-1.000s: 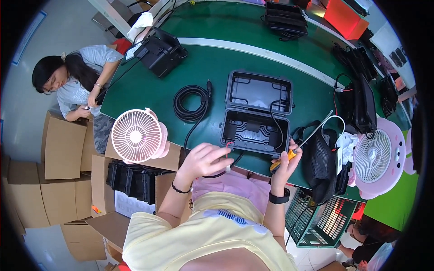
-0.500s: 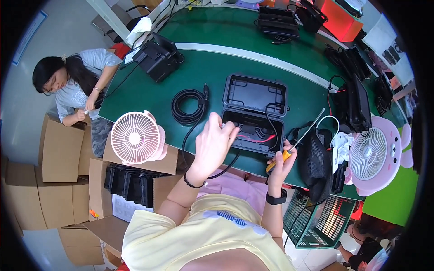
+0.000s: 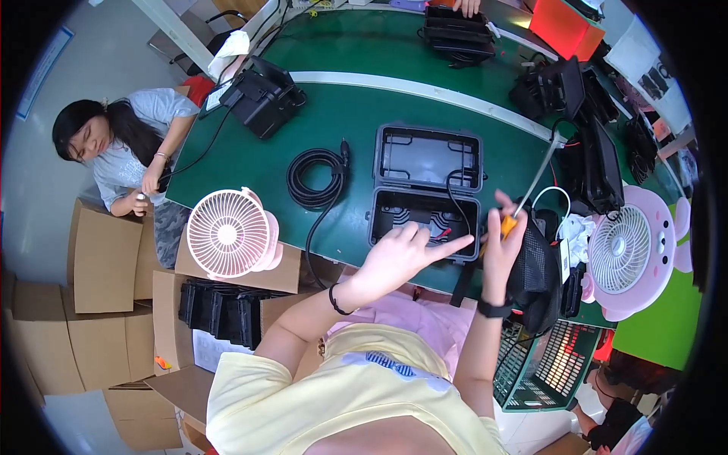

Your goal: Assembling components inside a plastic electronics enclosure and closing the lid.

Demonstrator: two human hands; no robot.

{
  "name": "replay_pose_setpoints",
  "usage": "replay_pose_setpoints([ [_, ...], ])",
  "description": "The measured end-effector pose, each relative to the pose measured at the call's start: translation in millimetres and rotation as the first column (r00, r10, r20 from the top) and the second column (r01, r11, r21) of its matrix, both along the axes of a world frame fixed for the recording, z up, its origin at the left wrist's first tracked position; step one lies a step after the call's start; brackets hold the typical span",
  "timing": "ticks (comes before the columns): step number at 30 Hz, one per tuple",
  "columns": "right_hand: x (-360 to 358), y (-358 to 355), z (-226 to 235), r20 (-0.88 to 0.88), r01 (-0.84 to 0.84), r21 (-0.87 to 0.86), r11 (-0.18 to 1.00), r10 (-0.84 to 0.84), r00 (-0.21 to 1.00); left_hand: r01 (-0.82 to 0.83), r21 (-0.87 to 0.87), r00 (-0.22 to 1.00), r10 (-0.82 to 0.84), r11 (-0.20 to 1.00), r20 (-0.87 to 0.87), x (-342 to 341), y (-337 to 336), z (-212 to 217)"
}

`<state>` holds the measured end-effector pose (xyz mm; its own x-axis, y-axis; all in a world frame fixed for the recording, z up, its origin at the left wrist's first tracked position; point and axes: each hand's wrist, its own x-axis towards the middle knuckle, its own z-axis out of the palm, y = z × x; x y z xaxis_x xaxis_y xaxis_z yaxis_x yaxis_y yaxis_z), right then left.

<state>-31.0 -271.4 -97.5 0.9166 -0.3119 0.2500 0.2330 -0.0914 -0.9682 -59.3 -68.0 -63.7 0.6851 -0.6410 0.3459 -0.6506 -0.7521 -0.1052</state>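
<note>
A black plastic case (image 3: pixel 428 155) lies with its lid swung back on the green table, a thin black lead and short red wires inside. Over its front edge is my left hand (image 3: pixel 398 258), index finger stretched to the right and the others partly bent; I see nothing held in it. My right hand (image 3: pixel 500 246), raised just right of the case, is closed round the yellow handle of a screwdriver (image 3: pixel 540 176), its shaft pointing up and away. Left of the case rests a coiled black cable (image 3: pixel 315 179), whose tail runs down toward my left forearm.
A pink fan (image 3: pixel 229 233) stands left, a pink animal-shaped fan (image 3: pixel 623 246) right. Beside my right hand lies a black mesh pouch (image 3: pixel 532 262). More black cases (image 3: pixel 262 97) sit around the table. A co-worker (image 3: pixel 136 148) handles a cable at left; another person's hand (image 3: pixel 466 7) shows at the far edge.
My left hand has come out of the case toward its front edge. My right hand has moved right and up with the screwdriver. A co-worker's hand has appeared at the far edge.
</note>
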Motion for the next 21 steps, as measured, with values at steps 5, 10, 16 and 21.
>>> replay_pose_setpoints([
  [5,59,-4,33,-0.071,-0.055,-0.194,0.980,0.042,0.997,0.102,-0.025,0.991,-0.104,0.994,-0.086,-10,1,2],
  [10,77,-21,21,-0.060,-0.266,-0.254,0.930,0.259,0.964,0.135,-0.054,0.986,-0.140,0.989,-0.093,-17,4,-2],
  [16,34,-14,56,0.233,-0.196,-0.259,0.946,0.258,0.938,0.079,-0.080,0.957,-0.098,0.994,-0.274,-7,5,6],
  [21,-1,-3,53,0.295,-0.220,-0.043,0.975,0.222,0.929,0.018,-0.137,0.924,-0.069,0.990,-0.375,6,-1,20],
])
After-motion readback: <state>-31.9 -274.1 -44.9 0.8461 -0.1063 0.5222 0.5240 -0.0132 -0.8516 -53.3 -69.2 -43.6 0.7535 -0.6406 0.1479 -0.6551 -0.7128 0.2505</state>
